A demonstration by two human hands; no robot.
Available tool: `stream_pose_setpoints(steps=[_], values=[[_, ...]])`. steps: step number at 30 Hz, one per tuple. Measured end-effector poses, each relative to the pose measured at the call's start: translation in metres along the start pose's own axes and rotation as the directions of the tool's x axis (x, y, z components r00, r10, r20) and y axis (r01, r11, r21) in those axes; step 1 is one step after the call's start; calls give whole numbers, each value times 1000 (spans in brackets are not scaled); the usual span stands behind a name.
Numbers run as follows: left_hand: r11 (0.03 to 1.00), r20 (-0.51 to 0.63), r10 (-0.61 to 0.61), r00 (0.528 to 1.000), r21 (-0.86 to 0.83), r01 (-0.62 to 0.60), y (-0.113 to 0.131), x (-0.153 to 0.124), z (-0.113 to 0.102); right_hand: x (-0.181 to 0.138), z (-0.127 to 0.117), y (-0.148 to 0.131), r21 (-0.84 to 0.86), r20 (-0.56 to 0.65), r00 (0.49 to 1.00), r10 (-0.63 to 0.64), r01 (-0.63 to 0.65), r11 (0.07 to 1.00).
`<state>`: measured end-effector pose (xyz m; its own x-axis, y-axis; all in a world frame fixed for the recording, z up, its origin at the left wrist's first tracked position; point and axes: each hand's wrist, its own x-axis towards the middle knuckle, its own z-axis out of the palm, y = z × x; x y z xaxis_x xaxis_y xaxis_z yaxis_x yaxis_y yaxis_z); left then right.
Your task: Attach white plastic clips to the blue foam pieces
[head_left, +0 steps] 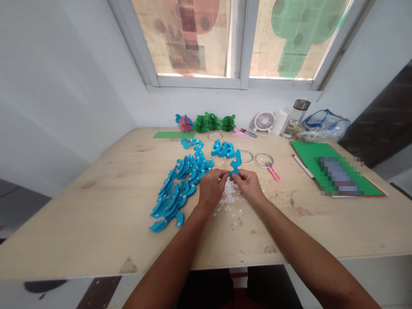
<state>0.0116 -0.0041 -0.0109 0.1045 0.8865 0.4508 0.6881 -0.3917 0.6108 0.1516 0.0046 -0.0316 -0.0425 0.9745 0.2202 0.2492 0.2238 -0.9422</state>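
My left hand (pixel 210 186) and my right hand (pixel 247 184) meet over the middle of the wooden table (pixel 96 214), both pinched on a blue paper cut-out (pixel 236 163) that stands up between the fingertips. Under the hands lies a scatter of small white paper scraps (pixel 230 199). Left of my left hand spreads a long heap of several blue paper pieces (pixel 180 184). A smaller group of blue pieces (pixel 222 149) lies just beyond the hands.
Pink-handled scissors (pixel 273 171) and tape rings (pixel 263 159) lie right of the hands. Green paper sheets (pixel 309 156) sit at the right. Green and pink paper decorations (pixel 209 122), a small white fan (pixel 264 121), a bottle (pixel 298 113) and a clear bag (pixel 325 124) line the wall.
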Motion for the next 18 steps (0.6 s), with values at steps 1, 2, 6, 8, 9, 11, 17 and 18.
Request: stream_pose_setpoints(steps=[1, 2, 6, 8, 9, 11, 17, 18], values=[[1000, -5, 4, 1000, -3, -4, 0, 0, 0, 0, 0, -1, -3, 3, 1000, -9, 9, 1000], [1000, -8, 11, 1000, -5, -11, 0, 0, 0, -1, 0, -2, -4, 6, 1000, -17, 17, 1000], [999, -26, 32, 999, -25, -33, -1, 0, 0, -1, -1, -4, -5, 13, 999, -33, 33, 999], [998, -38, 27, 999, -47, -29, -1, 0, 1, -1, -1, -4, -10, 12, 999, -32, 32, 999], [998, -41, 20, 999, -61, -23, -1, 0, 1, -1, -1, -4, -14, 11, 999, -30, 30, 999], [995, -44, -5, 999, -96, 1, -1, 0, 2, -1, -1, -4, -18, 8, 1000, -24, 24, 1000], [978, -41, -104, 994, -188, 95, -1, 1, 4, 0, 0, -1, 5, -11, 1000, 3, -3, 1000], [972, -40, -128, 991, -204, 117, -1, 1, 4, 0, 1, -1, 11, -13, 1000, 10, -10, 1000]])
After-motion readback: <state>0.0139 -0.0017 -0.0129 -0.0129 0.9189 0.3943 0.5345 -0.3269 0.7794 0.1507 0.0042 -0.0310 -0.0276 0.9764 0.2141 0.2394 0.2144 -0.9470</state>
